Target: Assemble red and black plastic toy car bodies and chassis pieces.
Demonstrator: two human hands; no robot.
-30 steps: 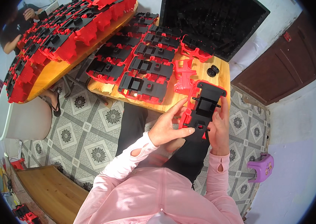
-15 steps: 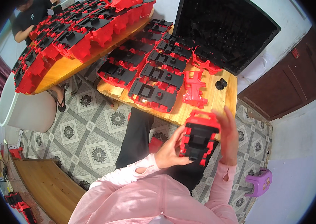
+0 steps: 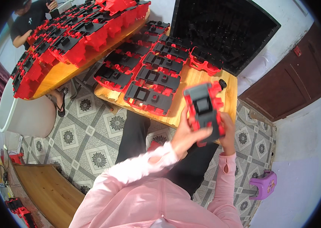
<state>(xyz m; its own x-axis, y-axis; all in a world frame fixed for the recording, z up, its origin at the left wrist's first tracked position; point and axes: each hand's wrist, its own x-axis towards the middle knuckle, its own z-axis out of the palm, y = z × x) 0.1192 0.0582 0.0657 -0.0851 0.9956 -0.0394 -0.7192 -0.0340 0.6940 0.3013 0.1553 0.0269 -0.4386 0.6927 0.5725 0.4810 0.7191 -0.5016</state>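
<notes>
Nearest, both hands lift a red-and-black plastic part (image 3: 205, 111) off the wooden table (image 3: 206, 81), tilted up toward the eyes, probably for a look. The left hand (image 3: 185, 133) curls its fingers round the part's 7 o'clock edge; the right hand (image 3: 228, 133) clamps the 4 o'clock corner (thumb hidden). Farther, at 11 o'clock, rows of like parts (image 3: 153, 76) lie flat beside a black tray (image 3: 225, 34).

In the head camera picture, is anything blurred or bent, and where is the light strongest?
Head view: the red and grey plastic part held in both hands looks slightly motion-blurred; the wooden table edges curve from fisheye distortion; black vignette fills the corners; daylight is soft, brightest on the white wall at right; no hard shadows.
</notes>
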